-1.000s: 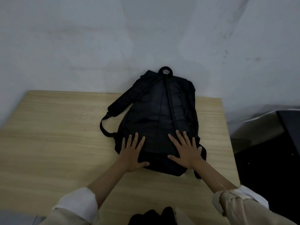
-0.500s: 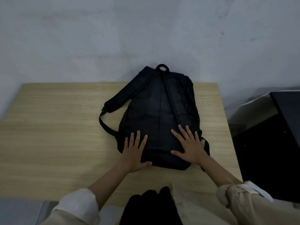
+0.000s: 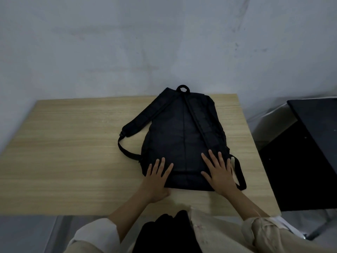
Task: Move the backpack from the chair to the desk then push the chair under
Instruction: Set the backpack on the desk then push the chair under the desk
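Observation:
A black backpack (image 3: 182, 136) lies flat on the light wooden desk (image 3: 63, 152), straps facing up and its top loop at the wall. One strap loops out to the left. My left hand (image 3: 156, 178) rests flat on the bag's lower left corner, fingers spread. Flat on the lower right part lies my right hand (image 3: 220, 172), fingers also apart. Neither hand grips anything. The chair is not clearly visible.
A grey wall rises right behind the desk. To the right stands a dark piece of furniture (image 3: 313, 147) with a metal leg near the floor. The desk's near edge runs just in front of my body.
The backpack has slid away from me toward the wall, both hands staying flat on its lower end. My view has pulled back, so more of the desk's near edge shows.

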`<move>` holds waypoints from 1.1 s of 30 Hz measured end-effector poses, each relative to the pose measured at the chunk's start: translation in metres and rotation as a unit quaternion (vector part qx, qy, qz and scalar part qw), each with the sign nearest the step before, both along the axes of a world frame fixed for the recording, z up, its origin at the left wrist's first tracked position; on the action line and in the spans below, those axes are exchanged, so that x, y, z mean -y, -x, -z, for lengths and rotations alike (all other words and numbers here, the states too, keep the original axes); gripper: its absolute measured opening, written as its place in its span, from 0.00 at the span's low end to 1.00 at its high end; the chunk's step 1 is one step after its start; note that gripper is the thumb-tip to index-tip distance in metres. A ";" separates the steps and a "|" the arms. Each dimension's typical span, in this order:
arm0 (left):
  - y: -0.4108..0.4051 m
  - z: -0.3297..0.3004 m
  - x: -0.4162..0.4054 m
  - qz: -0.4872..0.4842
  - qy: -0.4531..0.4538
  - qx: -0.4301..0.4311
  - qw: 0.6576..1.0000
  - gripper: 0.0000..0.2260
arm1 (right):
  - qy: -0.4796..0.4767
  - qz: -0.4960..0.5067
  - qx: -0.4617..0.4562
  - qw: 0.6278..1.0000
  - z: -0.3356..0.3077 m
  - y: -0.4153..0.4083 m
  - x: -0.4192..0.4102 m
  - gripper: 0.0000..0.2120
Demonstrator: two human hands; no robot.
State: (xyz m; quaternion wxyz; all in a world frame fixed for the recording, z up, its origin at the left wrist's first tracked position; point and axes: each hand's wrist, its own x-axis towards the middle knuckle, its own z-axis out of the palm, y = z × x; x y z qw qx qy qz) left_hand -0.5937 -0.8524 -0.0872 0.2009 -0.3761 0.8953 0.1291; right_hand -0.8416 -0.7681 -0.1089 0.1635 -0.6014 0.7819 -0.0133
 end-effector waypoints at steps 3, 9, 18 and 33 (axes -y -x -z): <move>-0.010 -0.003 -0.014 0.004 -0.007 0.000 1.000 0.42 | 0.011 0.027 0.008 1.000 0.001 -0.016 -0.017 0.29; -0.028 -0.016 -0.045 -0.035 -0.075 -0.035 0.996 0.35 | -0.009 0.070 0.073 0.995 -0.003 -0.055 -0.072 0.34; -0.053 -0.018 -0.102 -0.084 -0.143 -0.214 0.963 0.29 | 0.079 0.082 0.163 0.980 -0.018 -0.103 -0.132 0.30; -0.111 -0.009 -0.256 -0.239 -0.141 -0.274 0.921 0.25 | 0.033 0.013 0.206 0.978 -0.021 -0.157 -0.251 0.29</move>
